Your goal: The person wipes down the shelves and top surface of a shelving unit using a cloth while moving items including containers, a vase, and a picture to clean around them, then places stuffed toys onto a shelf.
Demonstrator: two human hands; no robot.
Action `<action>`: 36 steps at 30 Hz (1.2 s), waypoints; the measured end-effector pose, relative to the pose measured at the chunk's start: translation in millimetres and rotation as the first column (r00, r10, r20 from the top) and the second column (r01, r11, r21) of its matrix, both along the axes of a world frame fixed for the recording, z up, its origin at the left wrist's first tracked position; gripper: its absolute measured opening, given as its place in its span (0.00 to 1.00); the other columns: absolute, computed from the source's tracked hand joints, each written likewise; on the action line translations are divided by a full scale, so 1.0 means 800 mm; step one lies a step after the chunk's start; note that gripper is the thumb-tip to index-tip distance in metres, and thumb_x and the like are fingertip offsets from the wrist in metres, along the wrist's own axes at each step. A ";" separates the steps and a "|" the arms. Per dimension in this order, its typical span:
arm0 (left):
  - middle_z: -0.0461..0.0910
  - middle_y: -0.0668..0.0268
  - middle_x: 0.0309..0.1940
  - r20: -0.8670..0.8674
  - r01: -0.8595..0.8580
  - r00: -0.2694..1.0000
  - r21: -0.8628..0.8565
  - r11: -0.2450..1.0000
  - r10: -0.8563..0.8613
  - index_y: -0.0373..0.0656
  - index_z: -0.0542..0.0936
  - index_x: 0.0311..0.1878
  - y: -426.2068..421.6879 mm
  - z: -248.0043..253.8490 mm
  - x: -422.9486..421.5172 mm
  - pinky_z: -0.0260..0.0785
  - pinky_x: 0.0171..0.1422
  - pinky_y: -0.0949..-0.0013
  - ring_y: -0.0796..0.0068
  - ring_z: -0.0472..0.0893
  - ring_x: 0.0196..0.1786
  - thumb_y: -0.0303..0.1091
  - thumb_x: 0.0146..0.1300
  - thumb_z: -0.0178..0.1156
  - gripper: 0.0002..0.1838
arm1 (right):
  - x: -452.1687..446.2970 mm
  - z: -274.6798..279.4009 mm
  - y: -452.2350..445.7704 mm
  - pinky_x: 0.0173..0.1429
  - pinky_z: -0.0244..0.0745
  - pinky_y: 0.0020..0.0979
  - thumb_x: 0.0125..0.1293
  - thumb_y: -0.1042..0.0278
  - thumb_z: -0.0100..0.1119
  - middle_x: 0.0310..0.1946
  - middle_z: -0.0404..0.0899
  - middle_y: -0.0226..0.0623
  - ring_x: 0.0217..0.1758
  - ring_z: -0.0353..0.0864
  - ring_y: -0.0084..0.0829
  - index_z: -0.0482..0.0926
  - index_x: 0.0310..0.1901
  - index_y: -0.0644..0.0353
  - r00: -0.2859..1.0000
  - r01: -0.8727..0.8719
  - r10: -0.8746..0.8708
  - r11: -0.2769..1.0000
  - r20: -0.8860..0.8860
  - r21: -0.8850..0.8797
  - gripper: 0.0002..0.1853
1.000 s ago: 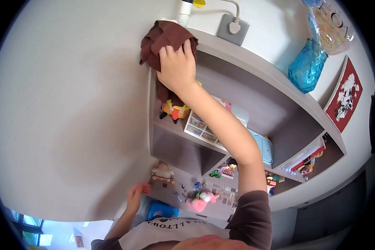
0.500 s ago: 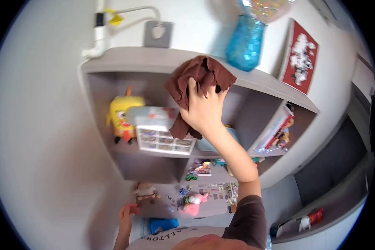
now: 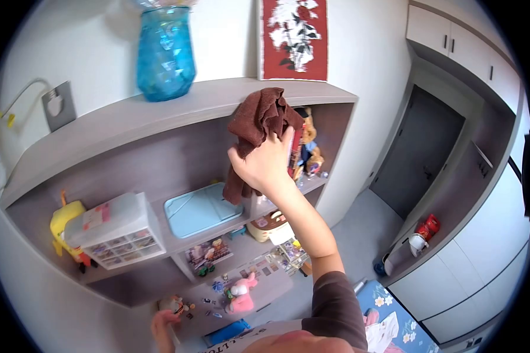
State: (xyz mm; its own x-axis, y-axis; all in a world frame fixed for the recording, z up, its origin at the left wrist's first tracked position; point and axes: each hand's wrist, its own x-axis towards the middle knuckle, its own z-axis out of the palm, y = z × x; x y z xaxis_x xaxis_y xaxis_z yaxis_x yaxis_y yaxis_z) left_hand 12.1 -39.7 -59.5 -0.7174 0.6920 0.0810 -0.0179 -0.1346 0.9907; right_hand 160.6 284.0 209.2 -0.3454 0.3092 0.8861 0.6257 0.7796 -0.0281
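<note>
My right hand (image 3: 264, 167) is closed on a crumpled brown cloth (image 3: 259, 117), raised at the front edge of the shelf top (image 3: 218, 97). Part of the cloth hangs down below my wrist, in front of the upper compartment. Just beyond the cloth, a red picture with white flowers (image 3: 294, 41) leans on the wall. To its left stands a blue glass vase (image 3: 166, 56). My left hand (image 3: 164, 325) hangs low at the lower left, fingers apart and holding nothing, near a small plush toy (image 3: 174, 304).
Inside the shelf are a yellow plush toy (image 3: 68, 232), a clear drawer box (image 3: 121, 232) and a light-blue tray (image 3: 203, 209). A pink plush toy (image 3: 241, 294) sits on the lower surface among small items. A grey door (image 3: 421, 150) stands at the right.
My view has swung to the right, bringing the door and cabinets into sight. My right hand with the cloth has moved rightward along the shelf edge, from left of the vase to below the picture.
</note>
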 end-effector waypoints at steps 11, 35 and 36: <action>0.75 0.64 0.22 0.047 0.052 0.998 -0.055 0.997 -0.049 0.35 0.73 0.37 0.076 0.033 0.042 0.66 0.38 0.71 0.72 0.75 0.27 0.47 0.66 0.37 0.23 | 0.035 0.015 0.028 0.62 0.38 0.55 0.49 0.60 0.49 0.49 0.65 0.50 0.59 0.51 0.54 0.71 0.41 0.64 0.958 -0.200 0.194 0.980 -0.212 -0.009 0.20; 0.77 0.58 0.27 0.009 0.176 0.984 -0.006 0.984 -0.176 0.32 0.73 0.37 0.095 0.037 0.049 0.70 0.36 0.72 0.73 0.77 0.27 0.47 0.67 0.34 0.25 | 0.156 0.073 0.186 0.61 0.52 0.32 0.53 0.43 0.37 0.52 0.64 0.60 0.59 0.62 0.44 0.67 0.48 0.77 0.662 -0.514 -0.087 0.670 -0.744 -0.535 0.37; 0.77 0.58 0.27 0.013 0.174 0.985 -0.008 0.985 -0.174 0.32 0.73 0.37 0.096 0.037 0.049 0.70 0.36 0.72 0.73 0.77 0.27 0.47 0.67 0.34 0.25 | 0.165 0.073 0.191 0.62 0.51 0.32 0.53 0.43 0.37 0.53 0.64 0.59 0.59 0.62 0.43 0.67 0.48 0.76 0.679 -0.490 -0.102 0.674 -0.727 -0.553 0.37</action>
State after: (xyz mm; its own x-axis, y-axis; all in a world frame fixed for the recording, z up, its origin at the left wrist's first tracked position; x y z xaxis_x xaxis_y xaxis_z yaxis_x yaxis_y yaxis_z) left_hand 51.7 37.4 -29.5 -0.5868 0.8071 0.0659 -0.0528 -0.1193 0.9914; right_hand 292.8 437.0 267.9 0.0977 0.8918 0.4418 0.0278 0.4413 -0.8969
